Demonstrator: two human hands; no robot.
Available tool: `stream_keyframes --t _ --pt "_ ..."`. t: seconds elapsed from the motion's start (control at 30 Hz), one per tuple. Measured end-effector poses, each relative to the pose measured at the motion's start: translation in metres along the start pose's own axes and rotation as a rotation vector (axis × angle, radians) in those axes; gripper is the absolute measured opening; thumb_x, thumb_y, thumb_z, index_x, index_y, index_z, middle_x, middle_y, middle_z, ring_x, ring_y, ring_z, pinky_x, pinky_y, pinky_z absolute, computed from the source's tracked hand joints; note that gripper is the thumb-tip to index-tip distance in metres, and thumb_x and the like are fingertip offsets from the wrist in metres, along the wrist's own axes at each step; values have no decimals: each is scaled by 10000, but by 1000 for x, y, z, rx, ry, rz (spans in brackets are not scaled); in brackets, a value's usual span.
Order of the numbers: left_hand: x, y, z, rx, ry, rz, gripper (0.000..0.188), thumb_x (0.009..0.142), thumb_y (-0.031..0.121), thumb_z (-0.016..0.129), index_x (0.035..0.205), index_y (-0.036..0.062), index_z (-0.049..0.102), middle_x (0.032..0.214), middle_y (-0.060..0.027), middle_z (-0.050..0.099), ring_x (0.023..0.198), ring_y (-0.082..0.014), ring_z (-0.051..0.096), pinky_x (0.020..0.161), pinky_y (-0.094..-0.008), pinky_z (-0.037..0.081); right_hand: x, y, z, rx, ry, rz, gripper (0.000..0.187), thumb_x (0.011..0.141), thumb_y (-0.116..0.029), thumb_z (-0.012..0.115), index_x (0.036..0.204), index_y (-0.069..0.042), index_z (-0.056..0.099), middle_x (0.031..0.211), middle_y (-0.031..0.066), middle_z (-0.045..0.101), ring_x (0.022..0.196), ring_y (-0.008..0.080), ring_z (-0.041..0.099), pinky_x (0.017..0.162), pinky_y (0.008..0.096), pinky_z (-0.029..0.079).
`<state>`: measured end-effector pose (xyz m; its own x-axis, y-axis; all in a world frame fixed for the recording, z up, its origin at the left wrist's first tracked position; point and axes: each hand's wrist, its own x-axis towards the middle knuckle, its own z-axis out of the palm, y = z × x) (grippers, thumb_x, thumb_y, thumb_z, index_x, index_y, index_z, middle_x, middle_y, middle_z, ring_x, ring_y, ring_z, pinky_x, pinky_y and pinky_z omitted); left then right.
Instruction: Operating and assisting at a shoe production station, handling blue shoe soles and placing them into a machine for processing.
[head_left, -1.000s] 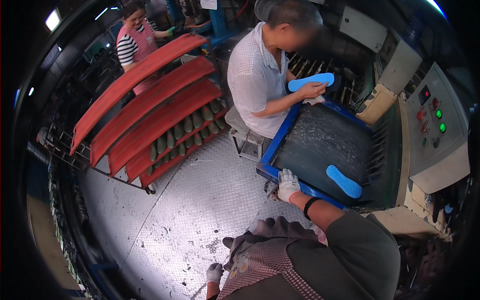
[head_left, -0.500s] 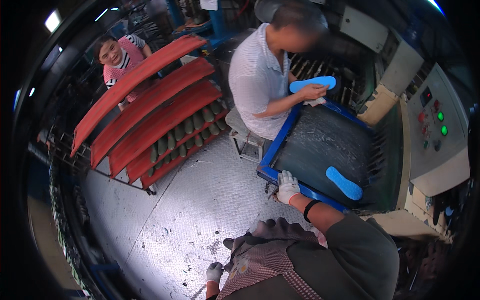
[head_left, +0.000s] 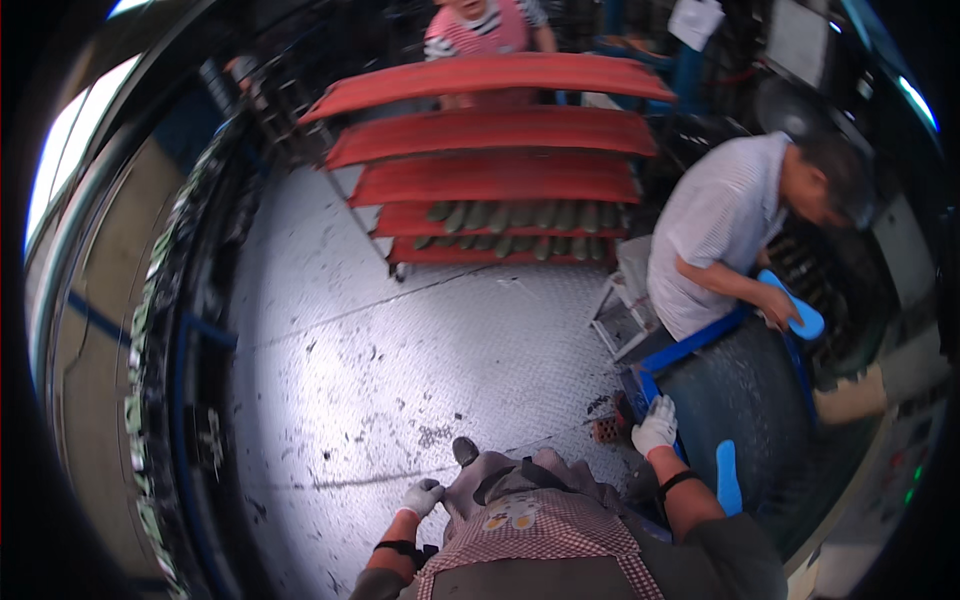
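Note:
My right hand (head_left: 655, 427), in a white glove, lies flat with its fingers stretched along the blue-edged frame (head_left: 690, 345) around a dark belt surface. A blue shoe insole (head_left: 728, 478) rests on that dark surface, to the right of my hand and apart from it. My left hand (head_left: 423, 496), also gloved, hangs beside my checked apron (head_left: 540, 530) at the left. Its fingers are curled in, and nothing shows between them.
A rack with curved red shelves (head_left: 500, 130) stands ahead, with rows of dark green insoles on its lower shelves. Behind it is a person in pink (head_left: 480, 35). A seated co-worker (head_left: 715, 220) on the right holds another blue insole (head_left: 805, 318). Machinery (head_left: 150, 400) lines the left.
My view has swung left, so the rack sits in the middle and the co-worker further right. My right hand stays on the blue frame. The co-worker's insole now tilts downward.

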<state>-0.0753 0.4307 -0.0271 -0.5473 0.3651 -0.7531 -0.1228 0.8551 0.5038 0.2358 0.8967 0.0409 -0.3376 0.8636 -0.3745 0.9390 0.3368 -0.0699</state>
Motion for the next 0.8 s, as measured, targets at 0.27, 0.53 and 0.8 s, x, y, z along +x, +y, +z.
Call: stream_keyframes --t 0.27,0.53,0.8 --pt "-40 -31 -29 5 90 -83 465 880 340 623 1201 6 659 1105 -144 707 1025 -236 664 914 -343 504 4 -14 0 -83 -23 58 912 826 -297 645 1544 6 172 1613 163 155 1498 325 157 1199 429 231" --pt "4 -81 -84 -68 38 -121 554 850 451 612 1254 75 651 1208 -166 681 1161 -291 628 1011 -365 463 11 -69 -1 -72 -37 276 827 812 -224 610 1526 -16 249 1573 199 260 1441 343 296 1184 382 288" --pt "57 -100 -222 -55 91 -77 535 871 451 601 1273 100 650 1213 -187 675 1161 -281 634 1014 -349 467 -20 -221 24 -56 -272 253 792 757 -300 659 1472 -91 389 1445 200 457 1294 371 509 1052 430 454"
